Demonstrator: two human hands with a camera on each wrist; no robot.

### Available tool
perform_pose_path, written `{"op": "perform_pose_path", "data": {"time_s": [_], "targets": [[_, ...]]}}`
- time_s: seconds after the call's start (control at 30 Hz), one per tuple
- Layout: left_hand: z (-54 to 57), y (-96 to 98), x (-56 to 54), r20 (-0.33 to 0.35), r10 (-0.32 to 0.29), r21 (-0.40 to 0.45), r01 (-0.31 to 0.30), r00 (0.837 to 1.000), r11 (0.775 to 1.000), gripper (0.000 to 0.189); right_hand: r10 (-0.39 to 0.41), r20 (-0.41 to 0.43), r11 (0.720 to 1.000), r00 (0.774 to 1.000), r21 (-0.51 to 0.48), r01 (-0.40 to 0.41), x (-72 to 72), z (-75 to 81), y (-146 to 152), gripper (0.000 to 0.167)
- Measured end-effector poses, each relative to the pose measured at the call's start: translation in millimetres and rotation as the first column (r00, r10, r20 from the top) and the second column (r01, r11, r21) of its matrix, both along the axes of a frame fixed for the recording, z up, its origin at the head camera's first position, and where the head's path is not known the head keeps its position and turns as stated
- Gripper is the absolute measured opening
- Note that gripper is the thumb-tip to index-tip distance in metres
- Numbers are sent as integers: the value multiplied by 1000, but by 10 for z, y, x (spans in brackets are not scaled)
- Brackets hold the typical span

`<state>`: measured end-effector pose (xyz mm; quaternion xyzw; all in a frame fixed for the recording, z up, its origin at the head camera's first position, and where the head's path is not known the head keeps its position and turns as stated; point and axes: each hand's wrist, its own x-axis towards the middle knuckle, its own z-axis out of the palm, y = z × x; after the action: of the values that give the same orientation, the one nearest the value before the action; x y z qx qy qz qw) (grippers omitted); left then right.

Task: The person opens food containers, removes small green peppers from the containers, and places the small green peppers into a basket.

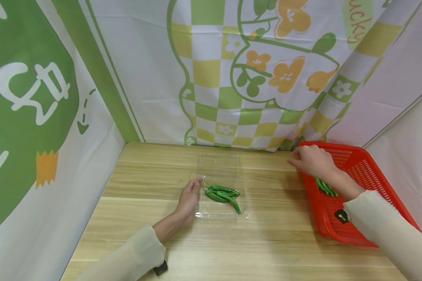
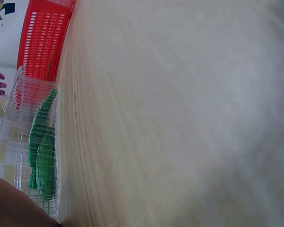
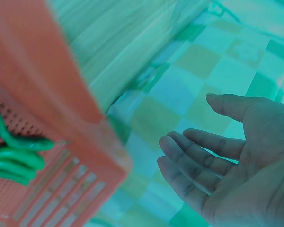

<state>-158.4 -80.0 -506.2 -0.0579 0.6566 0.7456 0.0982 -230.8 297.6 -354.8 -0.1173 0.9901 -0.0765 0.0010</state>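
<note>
On the table lies an open clear plastic clamshell box [image 1: 220,166], its lid folded back. Several green chili peppers [image 1: 222,194] rest in its near half. My left hand [image 1: 189,199] holds the box at its left edge; in the left wrist view only a dark part of this hand shows beside the box. Over the left rim of the red basket [image 1: 314,212] is my right hand [image 1: 314,160], with nothing in it. The right wrist view shows its fingers relaxed and spread. More green peppers [image 3: 14,158] lie inside the basket, partly hidden by my right arm in the head view.
The wooden table [image 1: 144,171] meets a printed curtain [image 1: 225,105] at the back and a white and green wall cloth [image 1: 81,175] at the left. The basket stands at the right, against another cloth wall.
</note>
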Motion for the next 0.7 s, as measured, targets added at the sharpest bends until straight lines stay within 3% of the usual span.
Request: {"op": "perform_pose_path", "data": {"time_s": [0.1, 0.2, 0.33, 0.5, 0.7], "targets": [[4, 1, 4, -1, 0, 3, 0, 1000, 1000, 46, 29, -9, 1000, 1000, -11, -29, 28, -8, -129, 39], [5, 1, 7, -3, 0, 6, 0, 1000, 1000, 46, 57, -16, 998, 998, -14, -57, 63, -18, -246, 25], [-2, 1, 5, -1, 0, 5, 0, 1000, 1000, 46, 100, -29, 995, 995, -4, -100, 118, -53, -390, 34], [-1, -4, -7, -1, -2, 6, 2, 1000, 1000, 46, 176, -93, 984, 980, 28, -174, 205, -118, -569, 26], [1, -5, -9, 3, -8, 2, 8, 1000, 1000, 46, 257, -125, 966, 958, 60, -251, 315, -219, -760, 34]]}}
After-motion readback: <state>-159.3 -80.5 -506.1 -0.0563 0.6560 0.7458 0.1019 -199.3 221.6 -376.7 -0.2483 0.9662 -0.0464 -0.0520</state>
